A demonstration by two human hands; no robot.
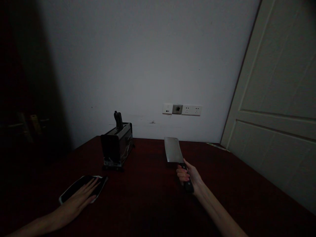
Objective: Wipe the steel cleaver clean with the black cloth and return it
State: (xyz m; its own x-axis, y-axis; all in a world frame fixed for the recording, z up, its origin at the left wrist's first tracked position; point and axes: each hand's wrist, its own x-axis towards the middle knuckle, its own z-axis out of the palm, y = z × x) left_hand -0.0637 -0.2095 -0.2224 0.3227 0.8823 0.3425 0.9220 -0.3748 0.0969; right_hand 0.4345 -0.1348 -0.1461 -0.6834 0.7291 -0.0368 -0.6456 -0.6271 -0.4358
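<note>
My right hand (189,176) is wrapped round the black handle of a cleaver (173,149). Its broad metal blade points away from me, toward the wall. At the left, my left hand (82,196) lies flat with fingers stretched out on a dark, light-edged cloth (74,188), which rests on the table. Beyond that hand stands a dark knife block (117,144) with a shiny side. Black handles (118,119) stick up from its top; how many is hard to make out in the dim light.
The dark red table (145,184) reaches back to a pale wall (138,59). Sockets (191,110) are set low in the wall. A pale door (276,108) stands along the right side. A thin flat strip (218,146) lies near the table's back right edge.
</note>
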